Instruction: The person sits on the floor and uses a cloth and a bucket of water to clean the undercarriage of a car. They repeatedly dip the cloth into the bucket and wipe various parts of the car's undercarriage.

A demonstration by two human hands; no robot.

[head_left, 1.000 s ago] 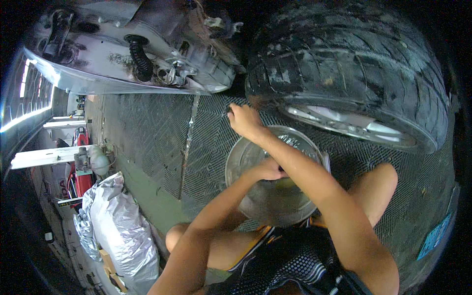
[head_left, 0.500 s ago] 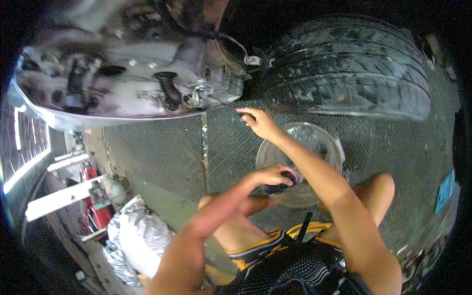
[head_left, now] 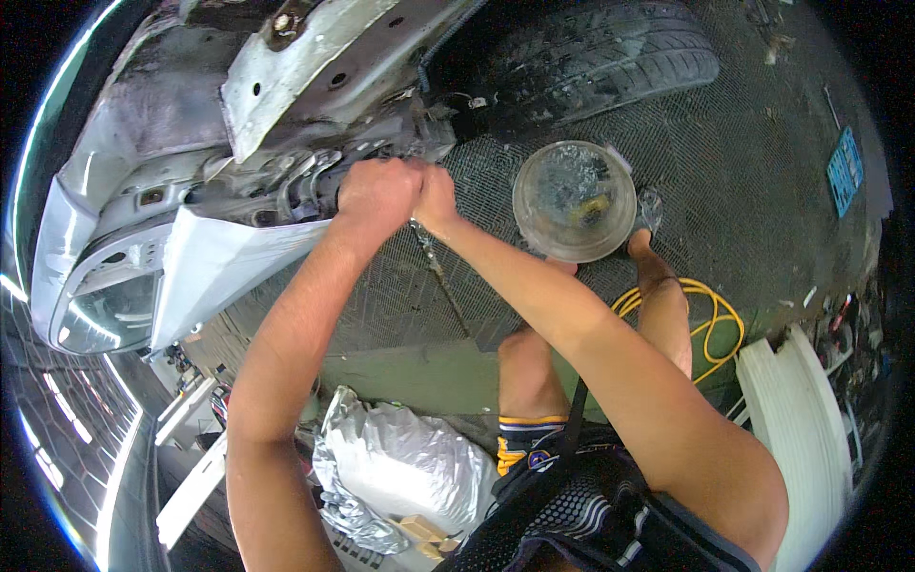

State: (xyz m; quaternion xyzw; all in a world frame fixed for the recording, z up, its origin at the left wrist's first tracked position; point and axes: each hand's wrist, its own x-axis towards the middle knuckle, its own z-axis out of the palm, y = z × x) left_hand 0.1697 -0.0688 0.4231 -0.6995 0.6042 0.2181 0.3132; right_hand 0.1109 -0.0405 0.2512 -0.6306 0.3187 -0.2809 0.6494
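My left hand [head_left: 379, 195] is curled into a fist at the front of the stripped car body [head_left: 315, 114]. My right hand [head_left: 437, 198] is pressed against its right side with the fingers bent. Both hands are at the panel's lower edge, near the black tire [head_left: 610, 67]. Whatever they grip is hidden behind the knuckles. A see-through round tub [head_left: 621, 234] stands on the floor to the right of my hands, with liquid and something yellowish in it.
A silver fender flap [head_left: 229, 262] juts out at the left. A yellow hose [head_left: 729, 310] coils by my leg. Crinkled silver sheeting [head_left: 419, 467] lies at my left, a pale ribbed panel [head_left: 801, 429] at my right. A blue grid-like piece [head_left: 844, 172] lies farther right.
My left hand was over the tub holding a dark cloth; it has moved up and left to the car body. My right hand now meets it there. The view has shifted, and the cloth no longer shows.
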